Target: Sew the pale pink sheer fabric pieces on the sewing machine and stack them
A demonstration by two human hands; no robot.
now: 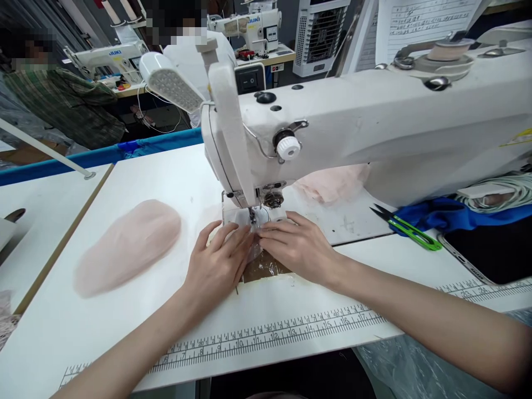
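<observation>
My left hand [218, 257] and my right hand [301, 246] meet at the front of a white sewing machine [341, 119], just below its presser foot [252, 215]. Between the fingertips is a small piece of sheer pale fabric [254, 252], mostly hidden by the fingers. The left thumb and index finger press together on it, while the other left fingers lie on the machine bed. My right fingers are close together on the fabric's right side. Flat on the table to the left lies an oval sheer pink fabric piece [133, 244].
More pink fabric [332, 182] lies under the machine arm. Green-handled scissors [409, 227], a blue cloth [444, 213] and a phone [494, 246] are at right. A printed ruler [266, 335] runs along the table's front edge. Two people sit beyond, near other sewing machines [112, 61].
</observation>
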